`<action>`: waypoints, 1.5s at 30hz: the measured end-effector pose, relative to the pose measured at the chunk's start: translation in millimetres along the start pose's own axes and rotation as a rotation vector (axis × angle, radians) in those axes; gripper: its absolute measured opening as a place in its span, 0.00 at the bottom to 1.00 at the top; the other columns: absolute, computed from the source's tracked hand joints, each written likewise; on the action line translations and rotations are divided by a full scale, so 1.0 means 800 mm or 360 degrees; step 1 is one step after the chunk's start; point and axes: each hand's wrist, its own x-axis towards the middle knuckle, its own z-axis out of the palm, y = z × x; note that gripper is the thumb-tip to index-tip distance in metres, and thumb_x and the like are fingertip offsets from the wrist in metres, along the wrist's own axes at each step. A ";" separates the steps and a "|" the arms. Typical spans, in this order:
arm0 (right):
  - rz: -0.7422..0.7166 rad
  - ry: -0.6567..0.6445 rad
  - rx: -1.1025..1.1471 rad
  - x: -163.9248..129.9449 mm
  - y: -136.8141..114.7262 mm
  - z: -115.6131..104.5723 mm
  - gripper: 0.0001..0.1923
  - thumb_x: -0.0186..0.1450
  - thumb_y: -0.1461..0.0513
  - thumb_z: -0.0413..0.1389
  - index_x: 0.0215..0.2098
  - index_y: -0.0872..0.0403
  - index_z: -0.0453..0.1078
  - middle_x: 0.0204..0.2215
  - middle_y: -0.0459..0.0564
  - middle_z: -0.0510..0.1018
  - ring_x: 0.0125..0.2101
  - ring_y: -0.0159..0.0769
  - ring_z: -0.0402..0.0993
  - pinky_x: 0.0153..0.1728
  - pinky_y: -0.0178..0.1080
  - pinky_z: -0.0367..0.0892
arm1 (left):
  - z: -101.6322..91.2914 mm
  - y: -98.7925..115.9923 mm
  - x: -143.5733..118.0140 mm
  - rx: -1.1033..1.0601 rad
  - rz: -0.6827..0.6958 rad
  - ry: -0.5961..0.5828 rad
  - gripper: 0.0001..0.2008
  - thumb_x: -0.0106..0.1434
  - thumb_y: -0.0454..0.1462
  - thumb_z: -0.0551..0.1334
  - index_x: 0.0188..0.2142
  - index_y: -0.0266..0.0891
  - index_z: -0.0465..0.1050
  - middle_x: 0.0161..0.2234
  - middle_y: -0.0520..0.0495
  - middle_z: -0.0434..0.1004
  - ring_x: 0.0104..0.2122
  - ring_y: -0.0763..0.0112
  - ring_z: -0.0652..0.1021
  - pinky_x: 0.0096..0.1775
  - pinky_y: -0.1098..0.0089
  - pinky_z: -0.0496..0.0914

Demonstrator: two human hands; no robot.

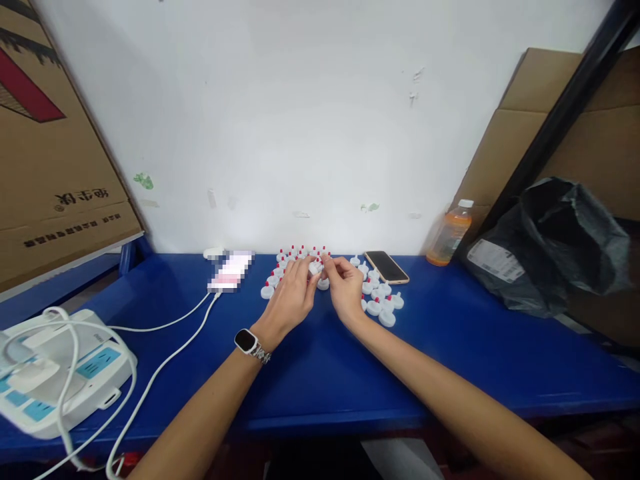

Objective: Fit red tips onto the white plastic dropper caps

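Near the back of the blue table, my left hand (291, 293) is closed around a white nozzle cap (315, 268), held between thumb and fingers. A smartwatch (246, 341) is on that wrist. My right hand (346, 285) meets it from the right, thumb and forefinger pinched beside the held cap. What lies in that pinch is too small to make out. Behind and left of my hands stand several white caps with red tips (268, 289). To the right is a cluster of white nozzle caps (387, 317); some show bare white nozzles, and a few bits of red are among them.
A phone (387, 267) lies at the back right, near an orange drink bottle (450, 233) and a black plastic bag (540, 253). On the left are a blurred-out lit phone (231, 272), white cables (173, 360) and a power strip (95, 367). A wall rises behind the table (320, 373).
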 end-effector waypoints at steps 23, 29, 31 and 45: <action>-0.0031 -0.0268 -0.0860 0.134 0.021 -0.081 0.04 0.59 0.61 0.58 0.28 0.54 0.70 0.23 0.48 0.78 0.27 0.35 0.75 0.31 0.36 0.66 | 0.016 -0.023 0.032 0.0023 -0.0091 -0.0075 0.16 0.71 0.41 0.52 0.54 0.39 0.66 0.46 0.42 0.71 0.50 0.57 0.69 0.55 0.53 0.66; 0.0029 -0.0671 -0.1707 0.186 0.065 -0.070 0.05 0.57 0.67 0.56 0.31 0.54 0.73 0.32 0.50 0.81 0.32 0.35 0.75 0.31 0.33 0.63 | 0.014 -0.040 0.052 0.0166 -0.0107 -0.0235 0.11 0.70 0.39 0.52 0.43 0.41 0.72 0.43 0.44 0.72 0.46 0.57 0.71 0.50 0.55 0.68; 0.0069 -0.0738 -0.1753 0.188 0.072 -0.062 0.05 0.54 0.67 0.58 0.29 0.54 0.74 0.32 0.51 0.81 0.32 0.36 0.75 0.30 0.33 0.63 | 0.011 -0.048 0.057 0.0223 -0.0117 -0.0286 0.11 0.70 0.39 0.53 0.43 0.40 0.72 0.43 0.44 0.73 0.46 0.57 0.72 0.49 0.56 0.68; 0.0128 -0.0795 -0.1621 0.177 0.079 -0.057 0.13 0.61 0.58 0.58 0.43 0.53 0.75 0.33 0.50 0.82 0.30 0.34 0.75 0.34 0.34 0.66 | 0.058 -0.081 0.130 0.0565 -0.0112 -0.0696 0.09 0.64 0.33 0.58 0.43 0.38 0.74 0.38 0.42 0.80 0.42 0.57 0.77 0.43 0.62 0.67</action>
